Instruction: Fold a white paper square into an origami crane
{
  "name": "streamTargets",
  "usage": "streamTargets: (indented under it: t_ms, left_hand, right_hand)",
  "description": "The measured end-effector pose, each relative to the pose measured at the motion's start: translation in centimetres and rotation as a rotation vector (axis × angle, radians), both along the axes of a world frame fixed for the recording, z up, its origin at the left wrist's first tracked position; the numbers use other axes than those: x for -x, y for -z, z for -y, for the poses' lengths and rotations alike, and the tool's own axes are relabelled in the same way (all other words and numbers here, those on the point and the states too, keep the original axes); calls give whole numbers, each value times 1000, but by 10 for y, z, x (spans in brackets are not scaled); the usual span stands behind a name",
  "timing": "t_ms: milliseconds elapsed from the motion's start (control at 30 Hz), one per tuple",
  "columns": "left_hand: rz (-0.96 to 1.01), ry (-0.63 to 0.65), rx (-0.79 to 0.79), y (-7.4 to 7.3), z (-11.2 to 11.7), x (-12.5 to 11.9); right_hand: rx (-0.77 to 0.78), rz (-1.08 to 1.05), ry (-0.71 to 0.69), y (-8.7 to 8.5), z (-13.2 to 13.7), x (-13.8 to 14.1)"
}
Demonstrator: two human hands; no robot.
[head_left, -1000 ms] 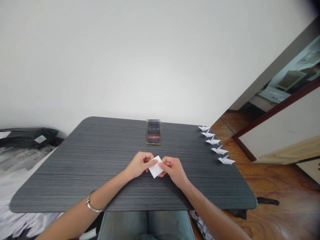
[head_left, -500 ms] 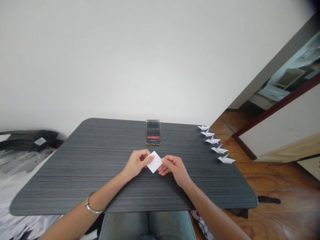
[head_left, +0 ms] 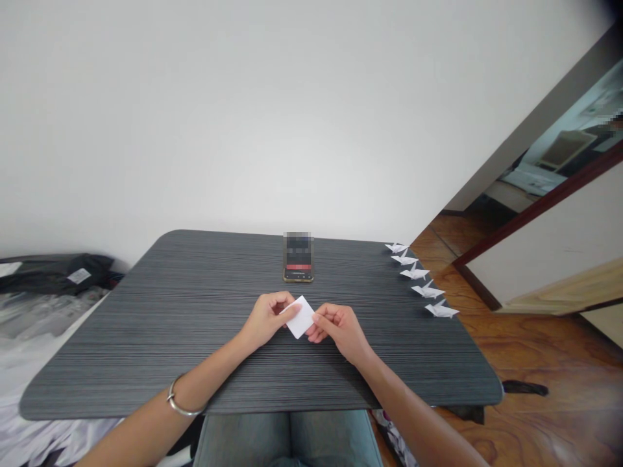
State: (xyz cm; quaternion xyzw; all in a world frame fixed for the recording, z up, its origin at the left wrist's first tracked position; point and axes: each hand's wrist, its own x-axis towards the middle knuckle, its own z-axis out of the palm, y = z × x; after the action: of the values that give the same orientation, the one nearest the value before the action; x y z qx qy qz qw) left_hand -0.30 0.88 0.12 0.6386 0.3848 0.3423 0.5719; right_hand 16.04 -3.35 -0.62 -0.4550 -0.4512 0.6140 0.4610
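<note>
A small folded square of white paper (head_left: 300,319) is held between my two hands above the dark desk (head_left: 209,272), one corner pointing away from me. My left hand (head_left: 269,316) pinches its left side, thumb on top and fingers beneath. At the right corner, the thumb and fingertips of my right hand (head_left: 338,325) close on the paper's edge. Fingers under the sheet are partly hidden. Several white folded-paper cranes (head_left: 442,311) stand in a row along the desk's right edge.
A phone (head_left: 298,259) with a partly blurred screen leans upright at the back of the desk, near the white wall (head_left: 292,117). Black and clear plastic bags (head_left: 53,272) are piled left of the desk. Wooden floor (head_left: 545,350) and a doorway lie to the right.
The paper has turned and shifted very slightly between my fingers, and my right thumb sits a little further in on its corner. The cranes and phone stay put.
</note>
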Motion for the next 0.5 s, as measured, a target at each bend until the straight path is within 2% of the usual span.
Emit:
streamTargets:
  t_ms: [233, 500]
  left_hand:
    - [-103, 77, -7, 2, 1, -2]
    - [-61, 67, -6, 2, -1, 1]
  right_hand:
    - [-37, 78, 10, -4, 2, 6]
    - [-19, 22, -10, -4, 1, 2]
